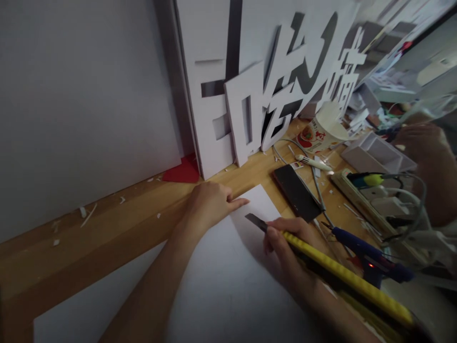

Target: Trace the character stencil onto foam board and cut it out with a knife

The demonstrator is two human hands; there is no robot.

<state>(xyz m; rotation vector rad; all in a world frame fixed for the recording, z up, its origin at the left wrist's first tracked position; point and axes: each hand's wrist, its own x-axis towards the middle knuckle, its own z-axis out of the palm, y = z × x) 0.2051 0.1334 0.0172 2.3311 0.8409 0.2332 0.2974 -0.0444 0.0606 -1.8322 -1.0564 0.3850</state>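
A large white sheet point(228, 286) lies flat on the wooden table point(107, 224). My left hand point(209, 205) rests on the sheet's far edge, fingers curled with the index finger stretched along the sheet. My right hand point(285, 247) grips a yellow utility knife point(332, 267); its dark blade points at the sheet close to my left fingertip. The knife's long yellow body runs back along my right forearm.
White cut-out letter boards point(250, 114) lean against the wall behind. A dark phone point(296, 190), a white pen point(314, 163), a paper cup point(321, 131), a power strip with plugs point(360, 195), a blue glue gun point(367, 252) and cables crowd the right. Another person's arm point(428, 162) is at far right.
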